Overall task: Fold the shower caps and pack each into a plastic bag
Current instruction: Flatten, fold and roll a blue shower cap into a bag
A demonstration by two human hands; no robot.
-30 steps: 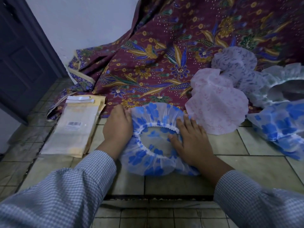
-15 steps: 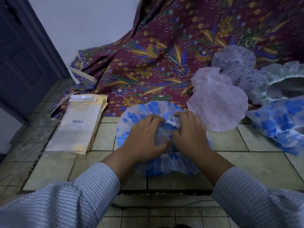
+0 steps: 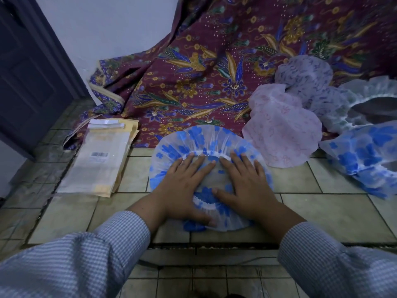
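While both hands, left hand (image 3: 182, 186) and right hand (image 3: 245, 186), are pressing flat-fingered on the blue shower cap (image 3: 206, 143), right of the plastic bags (image 3: 101, 162), folding likely comes next.

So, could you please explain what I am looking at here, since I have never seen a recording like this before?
There is no machine here. A person wears a camera on the head, looking forward and down, so the two sleeved arms at the bottom are their own. The left hand and right hand lie flat, fingers straight, pressing a blue-flowered shower cap onto the tiled floor. Nothing is gripped. To the left lies a stack of plastic bags. To the right wait more caps: a pink cap, a lilac cap, a white cap and another blue cap. A patterned cloth lies behind.
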